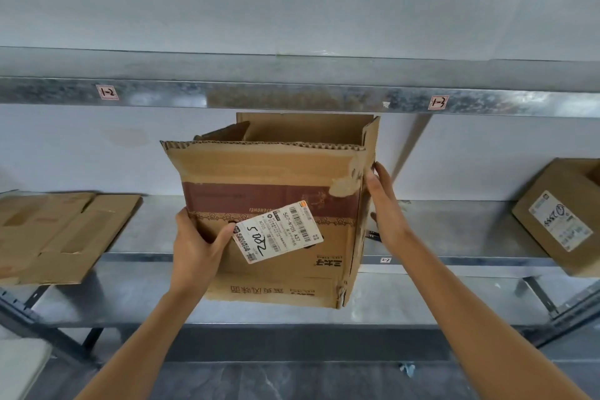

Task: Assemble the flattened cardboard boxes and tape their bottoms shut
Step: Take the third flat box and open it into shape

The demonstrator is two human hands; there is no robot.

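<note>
An opened-up brown cardboard box (276, 178) with a maroon band and a white shipping label (279, 232) is held in front of the metal shelf, its upper flaps standing open. My left hand (194, 243) grips its lower left edge, thumb on the front face beside the label. My right hand (386, 204) presses flat against the box's right side, fingers straight and pointing up. The print on the box reads upside down. The box's underside is hidden.
A metal shelf (454, 230) runs across the view, with an upper shelf beam (292, 97) just above the box. Flattened cardboard (55, 234) lies on the shelf at left. Another labelled box (561, 217) sits tilted at right. A grey floor lies below.
</note>
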